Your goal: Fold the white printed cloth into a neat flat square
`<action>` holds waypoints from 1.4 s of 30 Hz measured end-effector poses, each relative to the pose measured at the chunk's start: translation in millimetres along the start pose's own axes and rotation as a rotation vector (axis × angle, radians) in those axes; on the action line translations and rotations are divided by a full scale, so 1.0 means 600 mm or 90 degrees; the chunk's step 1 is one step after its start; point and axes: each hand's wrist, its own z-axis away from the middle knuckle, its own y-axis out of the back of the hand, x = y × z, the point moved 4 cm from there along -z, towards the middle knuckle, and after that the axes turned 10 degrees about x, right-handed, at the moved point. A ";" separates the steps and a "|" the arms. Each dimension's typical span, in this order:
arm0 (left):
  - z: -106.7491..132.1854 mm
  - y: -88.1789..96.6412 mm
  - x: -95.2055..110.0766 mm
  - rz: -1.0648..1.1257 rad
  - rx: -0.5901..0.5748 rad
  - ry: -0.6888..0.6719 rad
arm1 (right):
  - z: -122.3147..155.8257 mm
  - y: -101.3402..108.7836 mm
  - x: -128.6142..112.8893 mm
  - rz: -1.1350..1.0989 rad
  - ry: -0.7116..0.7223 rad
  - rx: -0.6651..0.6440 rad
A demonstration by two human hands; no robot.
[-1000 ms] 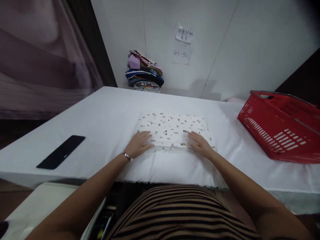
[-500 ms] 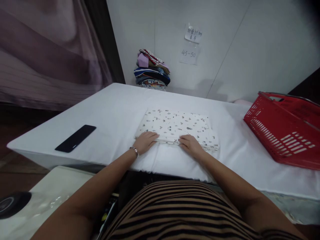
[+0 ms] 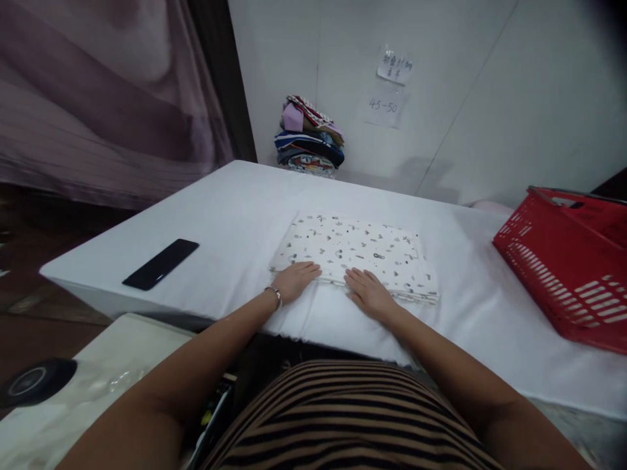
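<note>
A folded white cloth (image 3: 362, 248) with small dark printed motifs lies flat in front of me, its layers showing along the near edge. My left hand (image 3: 296, 279) rests with outstretched fingers on the near left part of that edge; a bracelet circles the wrist. On the near edge, right of the middle, my right hand (image 3: 368, 292) lies flat, fingers extended over the cloth. Neither hand grips anything.
The cloth lies on a white-covered table (image 3: 235, 215). A black phone (image 3: 161, 264) is at the left, a red basket (image 3: 568, 267) at the right. Folded clothes (image 3: 311, 137) are stacked by the wall. Below left stands a white surface with a round dark object (image 3: 39, 382).
My right hand's fingers have gone from curled at the cloth's near edge to laid flat on top. The left hand stays at the edge. The view has shifted slightly left.
</note>
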 end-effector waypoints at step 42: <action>0.096 0.080 -0.063 -0.032 0.090 0.656 | -0.173 -0.032 -0.137 -0.121 0.091 -0.076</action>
